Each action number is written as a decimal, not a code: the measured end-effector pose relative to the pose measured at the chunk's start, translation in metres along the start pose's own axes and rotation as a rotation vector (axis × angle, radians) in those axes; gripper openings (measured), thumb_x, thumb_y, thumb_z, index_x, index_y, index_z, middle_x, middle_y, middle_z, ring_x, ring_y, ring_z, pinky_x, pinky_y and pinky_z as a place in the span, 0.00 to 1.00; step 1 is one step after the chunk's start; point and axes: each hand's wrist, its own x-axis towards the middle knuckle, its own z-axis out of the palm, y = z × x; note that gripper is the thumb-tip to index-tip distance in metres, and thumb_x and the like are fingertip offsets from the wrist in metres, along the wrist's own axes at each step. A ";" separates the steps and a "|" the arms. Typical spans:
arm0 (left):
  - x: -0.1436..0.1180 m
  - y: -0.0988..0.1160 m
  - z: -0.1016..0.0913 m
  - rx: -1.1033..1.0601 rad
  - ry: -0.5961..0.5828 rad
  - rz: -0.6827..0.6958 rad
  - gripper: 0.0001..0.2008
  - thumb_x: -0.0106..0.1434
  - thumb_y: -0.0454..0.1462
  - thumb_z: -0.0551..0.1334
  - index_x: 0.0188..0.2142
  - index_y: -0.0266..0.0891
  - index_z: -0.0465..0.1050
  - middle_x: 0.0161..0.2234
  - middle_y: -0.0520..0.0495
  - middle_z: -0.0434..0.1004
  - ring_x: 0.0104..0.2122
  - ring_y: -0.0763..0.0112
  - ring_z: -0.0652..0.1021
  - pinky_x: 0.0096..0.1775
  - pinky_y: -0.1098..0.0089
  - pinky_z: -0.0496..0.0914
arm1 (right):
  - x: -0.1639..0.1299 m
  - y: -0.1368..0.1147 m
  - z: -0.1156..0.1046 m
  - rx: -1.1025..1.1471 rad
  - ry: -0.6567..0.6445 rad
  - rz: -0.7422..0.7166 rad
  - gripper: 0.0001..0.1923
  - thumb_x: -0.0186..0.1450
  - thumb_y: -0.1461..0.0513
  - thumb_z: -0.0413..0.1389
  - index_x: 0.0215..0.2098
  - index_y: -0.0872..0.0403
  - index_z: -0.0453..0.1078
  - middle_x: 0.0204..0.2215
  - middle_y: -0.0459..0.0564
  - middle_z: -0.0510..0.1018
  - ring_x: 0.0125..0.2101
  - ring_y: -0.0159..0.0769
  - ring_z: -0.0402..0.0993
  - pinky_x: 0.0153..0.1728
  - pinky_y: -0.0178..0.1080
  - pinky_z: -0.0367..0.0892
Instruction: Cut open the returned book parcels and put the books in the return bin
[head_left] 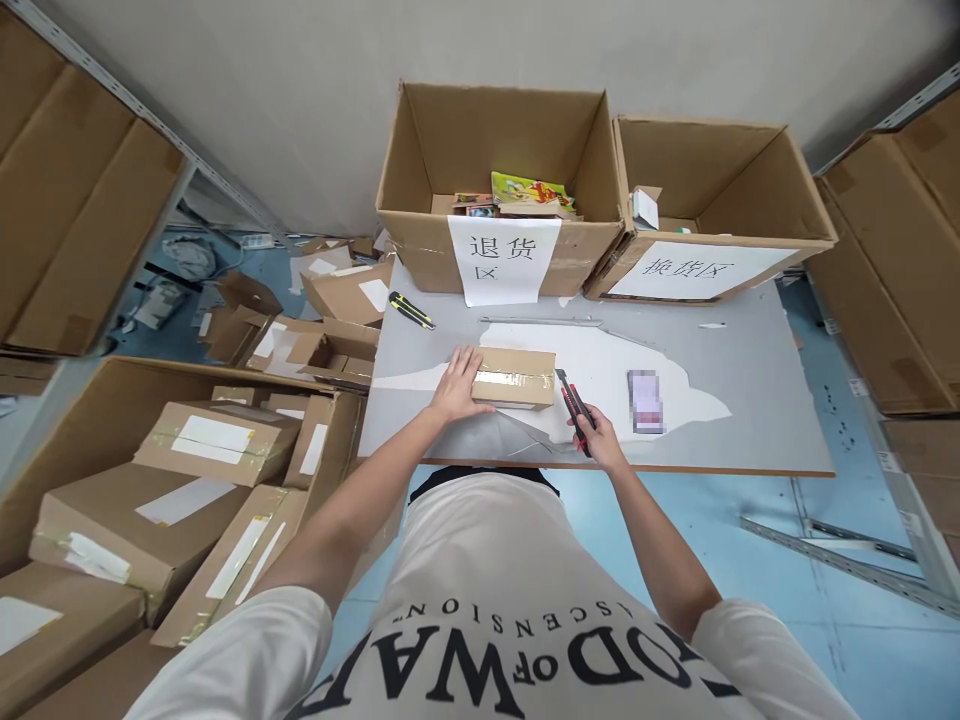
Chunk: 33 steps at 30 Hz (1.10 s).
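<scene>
A small taped cardboard box (pixel 516 376) lies on the grey table (pixel 750 420) in front of me. My left hand (pixel 456 384) rests flat against the box's left end, fingers spread on it. My right hand (pixel 596 440) grips a red and black utility knife (pixel 573 404), whose tip touches the right end of the box.
Two open cartons (pixel 501 190) (pixel 712 205) with paper labels stand at the table's back edge, with items inside. A yellow and black cutter (pixel 410 310) and a small packet (pixel 646 400) lie on the table. Several sealed parcels fill a big carton (pixel 187 480) on the floor at left.
</scene>
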 end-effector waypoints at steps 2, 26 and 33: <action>0.001 0.000 0.003 -0.005 0.033 -0.010 0.58 0.38 0.59 0.68 0.62 0.32 0.50 0.64 0.30 0.46 0.64 0.40 0.44 0.61 0.47 0.50 | 0.001 -0.002 -0.002 -0.004 -0.002 0.012 0.30 0.57 0.44 0.54 0.51 0.52 0.60 0.32 0.47 0.74 0.16 0.27 0.66 0.13 0.33 0.63; -0.005 0.005 0.015 -0.031 0.101 -0.021 0.57 0.41 0.62 0.65 0.61 0.32 0.49 0.63 0.28 0.49 0.64 0.45 0.48 0.62 0.48 0.42 | -0.003 -0.013 -0.017 -0.106 -0.101 0.079 0.32 0.56 0.45 0.57 0.52 0.54 0.64 0.20 0.40 0.70 0.11 0.26 0.61 0.09 0.31 0.57; -0.009 0.005 0.023 -0.052 0.112 -0.047 0.59 0.42 0.62 0.64 0.63 0.31 0.43 0.65 0.28 0.44 0.65 0.48 0.47 0.63 0.49 0.43 | -0.014 -0.010 -0.024 -0.150 -0.134 0.080 0.31 0.56 0.45 0.57 0.53 0.52 0.64 0.18 0.40 0.68 0.10 0.28 0.60 0.09 0.33 0.57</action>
